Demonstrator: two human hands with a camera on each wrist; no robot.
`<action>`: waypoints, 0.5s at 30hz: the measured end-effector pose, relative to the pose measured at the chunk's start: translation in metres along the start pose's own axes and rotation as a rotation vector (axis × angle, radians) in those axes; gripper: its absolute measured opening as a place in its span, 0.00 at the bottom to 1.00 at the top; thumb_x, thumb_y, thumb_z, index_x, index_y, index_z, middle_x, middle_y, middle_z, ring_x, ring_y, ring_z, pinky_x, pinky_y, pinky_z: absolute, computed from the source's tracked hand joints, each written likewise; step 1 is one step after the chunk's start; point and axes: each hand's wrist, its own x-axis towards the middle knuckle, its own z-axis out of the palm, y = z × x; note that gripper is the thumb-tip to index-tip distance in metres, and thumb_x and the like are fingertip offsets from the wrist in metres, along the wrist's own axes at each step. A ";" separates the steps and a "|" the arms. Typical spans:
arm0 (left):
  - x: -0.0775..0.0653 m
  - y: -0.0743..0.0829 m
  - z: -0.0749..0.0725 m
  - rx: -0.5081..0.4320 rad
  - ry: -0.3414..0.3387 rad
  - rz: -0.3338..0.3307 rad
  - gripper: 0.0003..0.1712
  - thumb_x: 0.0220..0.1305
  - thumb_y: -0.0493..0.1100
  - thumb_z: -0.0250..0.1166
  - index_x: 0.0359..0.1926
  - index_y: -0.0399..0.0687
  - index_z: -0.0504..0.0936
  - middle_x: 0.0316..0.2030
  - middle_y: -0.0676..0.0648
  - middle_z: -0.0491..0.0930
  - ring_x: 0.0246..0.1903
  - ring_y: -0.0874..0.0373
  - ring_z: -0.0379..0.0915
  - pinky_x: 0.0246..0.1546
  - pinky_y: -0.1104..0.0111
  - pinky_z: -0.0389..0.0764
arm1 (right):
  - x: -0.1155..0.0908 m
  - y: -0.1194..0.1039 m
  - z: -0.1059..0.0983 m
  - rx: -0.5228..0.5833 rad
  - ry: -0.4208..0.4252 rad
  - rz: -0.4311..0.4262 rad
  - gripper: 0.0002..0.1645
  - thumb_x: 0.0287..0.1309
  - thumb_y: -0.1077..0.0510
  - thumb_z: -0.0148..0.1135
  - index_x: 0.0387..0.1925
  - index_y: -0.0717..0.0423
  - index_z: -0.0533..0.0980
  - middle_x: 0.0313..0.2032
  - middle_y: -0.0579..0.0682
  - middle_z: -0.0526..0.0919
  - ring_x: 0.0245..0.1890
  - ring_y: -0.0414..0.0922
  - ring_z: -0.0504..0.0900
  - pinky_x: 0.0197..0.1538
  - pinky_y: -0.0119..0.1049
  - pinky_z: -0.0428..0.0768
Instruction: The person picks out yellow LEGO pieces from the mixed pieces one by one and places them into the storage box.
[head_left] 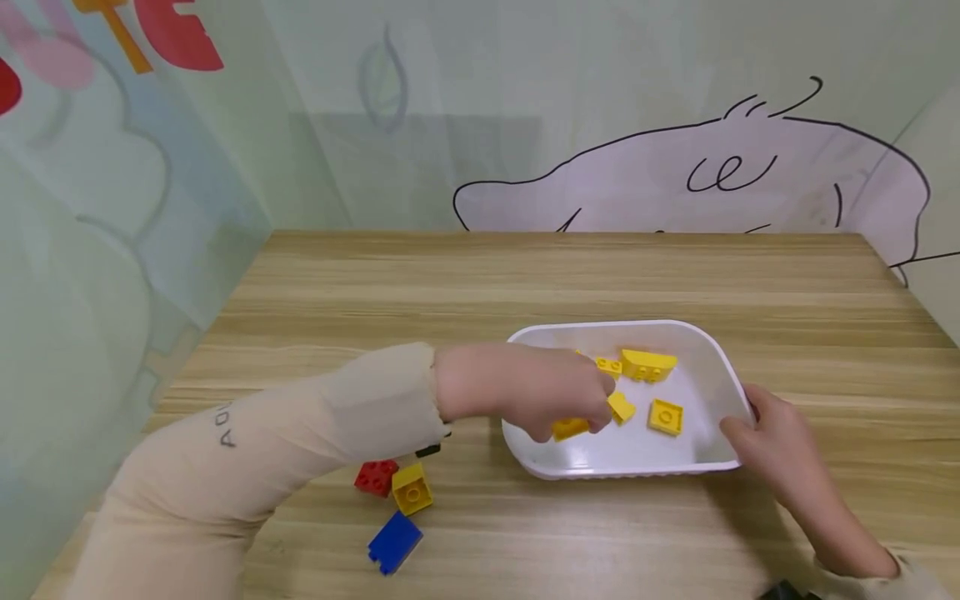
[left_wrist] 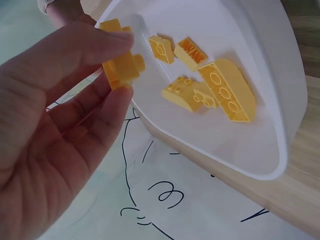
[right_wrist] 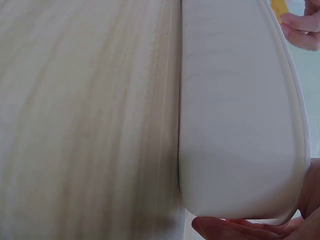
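Observation:
Over the left part of a white plastic tub (head_left: 705, 354), my left hand (head_left: 555, 387) pinches a yellow toy brick (left_wrist: 120, 67) between thumb and fingers. Several other yellow bricks lie loose on the tub's floor, among them a square one (head_left: 666, 417) and a longer one with a curved side (left_wrist: 231, 92). My right hand (head_left: 783, 446) grips the tub's right end, its thumb over the rim and the other fingers behind the outer wall. In the right wrist view the tub's outer wall (right_wrist: 240, 115) hides what is inside.
Left of the tub, a red brick (head_left: 376, 477), a yellow brick (head_left: 412, 490) and a blue brick (head_left: 395, 542) lie on the wooden table (head_left: 450, 283). A dark piece (head_left: 428, 451) shows partly beneath my left sleeve. Behind the table stands a wall with drawings (head_left: 675, 167).

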 end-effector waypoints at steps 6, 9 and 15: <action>0.011 -0.003 0.000 0.017 -0.019 0.014 0.20 0.47 0.36 0.65 0.45 0.47 0.77 0.40 0.51 0.72 0.37 0.59 0.66 0.41 0.77 0.68 | 0.001 0.000 0.000 0.001 -0.007 0.007 0.25 0.47 0.63 0.52 0.47 0.77 0.66 0.38 0.73 0.76 0.27 0.52 0.75 0.27 0.44 0.77; 0.016 -0.004 0.000 0.052 -0.018 0.033 0.20 0.47 0.36 0.64 0.45 0.47 0.77 0.41 0.50 0.73 0.37 0.58 0.67 0.42 0.76 0.67 | 0.000 0.000 -0.001 0.005 -0.016 0.010 0.26 0.48 0.63 0.52 0.47 0.78 0.65 0.39 0.74 0.75 0.28 0.53 0.75 0.28 0.45 0.78; 0.024 -0.007 -0.002 0.051 0.028 0.050 0.19 0.47 0.34 0.63 0.44 0.46 0.77 0.41 0.49 0.73 0.36 0.57 0.67 0.40 0.76 0.68 | 0.000 -0.001 0.000 0.005 -0.017 0.011 0.25 0.48 0.63 0.52 0.47 0.78 0.65 0.39 0.74 0.75 0.29 0.53 0.75 0.28 0.45 0.78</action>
